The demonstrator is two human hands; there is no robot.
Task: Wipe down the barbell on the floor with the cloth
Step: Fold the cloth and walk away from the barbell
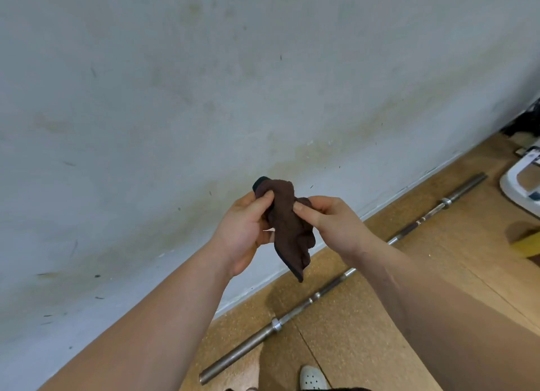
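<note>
Both hands held brown cloth [287,229] up at chest height, well above floor [365,332], likely bunching it into pad before wiping. Left hand [248,229] fingers curled, thumb pinching cloth top. Right hand [330,218] fingers pinched cloth's other side. Barbell [318,294] lay bare on floor beside wall [204,98], below hands, untouched. White shoe [312,377] near bar's close end.

Below the fingers [305,213] the barbell [327,288] lies on open floor [350,332], reachable from its near side all along (the wall [175,98] runs close behind). Far right of them, a white object [517,186] stands near its end.
</note>
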